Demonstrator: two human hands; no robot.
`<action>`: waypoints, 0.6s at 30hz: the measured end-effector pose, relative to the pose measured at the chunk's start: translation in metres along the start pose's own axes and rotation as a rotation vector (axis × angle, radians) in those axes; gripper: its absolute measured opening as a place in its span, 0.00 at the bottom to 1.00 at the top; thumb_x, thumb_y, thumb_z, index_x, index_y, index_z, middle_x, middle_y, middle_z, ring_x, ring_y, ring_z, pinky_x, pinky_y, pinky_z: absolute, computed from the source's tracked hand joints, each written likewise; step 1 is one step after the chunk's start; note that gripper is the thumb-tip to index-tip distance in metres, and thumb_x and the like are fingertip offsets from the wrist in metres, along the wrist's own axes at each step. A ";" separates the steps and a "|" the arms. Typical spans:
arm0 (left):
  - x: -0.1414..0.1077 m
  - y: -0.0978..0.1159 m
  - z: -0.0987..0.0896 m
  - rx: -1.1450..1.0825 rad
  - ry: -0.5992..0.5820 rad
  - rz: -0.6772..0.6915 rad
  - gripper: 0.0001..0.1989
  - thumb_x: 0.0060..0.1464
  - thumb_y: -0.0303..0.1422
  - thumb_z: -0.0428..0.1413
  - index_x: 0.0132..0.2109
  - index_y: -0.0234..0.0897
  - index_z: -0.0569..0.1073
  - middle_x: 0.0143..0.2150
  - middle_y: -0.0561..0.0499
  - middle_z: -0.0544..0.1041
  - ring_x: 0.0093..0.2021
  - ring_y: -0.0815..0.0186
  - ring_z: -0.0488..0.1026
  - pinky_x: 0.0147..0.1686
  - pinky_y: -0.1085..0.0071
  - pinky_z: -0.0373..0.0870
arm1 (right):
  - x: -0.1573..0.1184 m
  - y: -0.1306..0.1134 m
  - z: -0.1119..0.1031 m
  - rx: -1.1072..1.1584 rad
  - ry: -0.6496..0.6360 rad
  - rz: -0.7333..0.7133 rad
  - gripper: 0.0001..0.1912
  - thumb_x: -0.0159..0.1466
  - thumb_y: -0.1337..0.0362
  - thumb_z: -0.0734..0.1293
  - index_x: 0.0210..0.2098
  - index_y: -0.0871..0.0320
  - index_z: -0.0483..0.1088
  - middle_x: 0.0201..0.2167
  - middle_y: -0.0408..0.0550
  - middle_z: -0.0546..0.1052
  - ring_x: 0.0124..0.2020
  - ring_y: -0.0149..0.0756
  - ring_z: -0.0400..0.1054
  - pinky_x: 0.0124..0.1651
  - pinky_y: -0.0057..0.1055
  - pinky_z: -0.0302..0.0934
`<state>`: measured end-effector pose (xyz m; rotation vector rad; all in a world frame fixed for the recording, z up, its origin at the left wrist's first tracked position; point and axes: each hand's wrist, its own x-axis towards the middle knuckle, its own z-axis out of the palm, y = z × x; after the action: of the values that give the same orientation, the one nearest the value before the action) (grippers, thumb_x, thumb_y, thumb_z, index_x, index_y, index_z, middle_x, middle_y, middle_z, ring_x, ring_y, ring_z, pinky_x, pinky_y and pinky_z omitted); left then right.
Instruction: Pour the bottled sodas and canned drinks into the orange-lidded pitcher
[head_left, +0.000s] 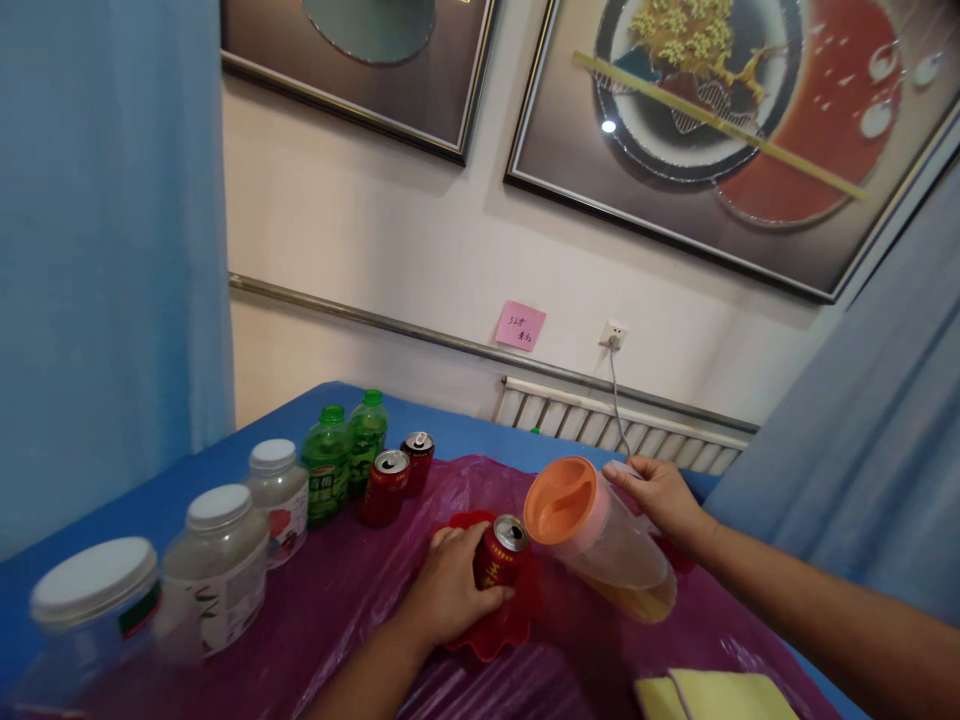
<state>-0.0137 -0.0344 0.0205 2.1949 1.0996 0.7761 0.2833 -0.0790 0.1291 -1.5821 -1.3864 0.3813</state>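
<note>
My left hand (446, 580) is wrapped round a red drink can (496, 560), its top opening facing up. The can stands over a red dish with a wavy rim (487, 640). My right hand (664, 495) grips the handle of a clear pitcher (622, 560) with an orange lid (562, 505). The pitcher tilts left, its lid close to the can's top and a little yellowish liquid low inside. I cannot tell whether anything is flowing out.
Two more red cans (386, 490), two green bottles (327, 465) and white-lidded jars (221, 565) line the left side. Purple plastic sheeting (330, 630) covers part of the blue table (300, 420). A yellow item (720, 695) lies at the front right.
</note>
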 end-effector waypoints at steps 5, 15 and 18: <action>-0.001 0.000 0.000 -0.007 0.000 -0.004 0.37 0.39 0.37 0.69 0.60 0.44 0.74 0.55 0.44 0.80 0.56 0.47 0.73 0.61 0.55 0.59 | -0.001 -0.001 0.001 -0.020 -0.008 -0.010 0.30 0.52 0.39 0.73 0.15 0.53 0.56 0.15 0.36 0.56 0.19 0.28 0.49 0.22 0.27 0.44; 0.000 -0.001 0.001 0.005 -0.002 -0.005 0.39 0.38 0.38 0.70 0.61 0.44 0.73 0.55 0.44 0.80 0.55 0.48 0.73 0.60 0.56 0.60 | -0.002 0.002 0.003 -0.050 -0.018 -0.021 0.31 0.51 0.37 0.72 0.15 0.53 0.57 0.14 0.36 0.54 0.19 0.28 0.49 0.22 0.28 0.45; 0.000 0.001 0.000 0.006 -0.012 -0.014 0.40 0.39 0.38 0.70 0.62 0.44 0.73 0.57 0.44 0.79 0.56 0.48 0.72 0.61 0.55 0.59 | -0.002 0.003 0.003 -0.061 -0.025 -0.017 0.32 0.51 0.37 0.72 0.15 0.53 0.55 0.15 0.36 0.54 0.19 0.28 0.48 0.22 0.27 0.45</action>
<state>-0.0133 -0.0348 0.0217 2.1925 1.1113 0.7530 0.2824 -0.0790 0.1247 -1.6187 -1.4421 0.3526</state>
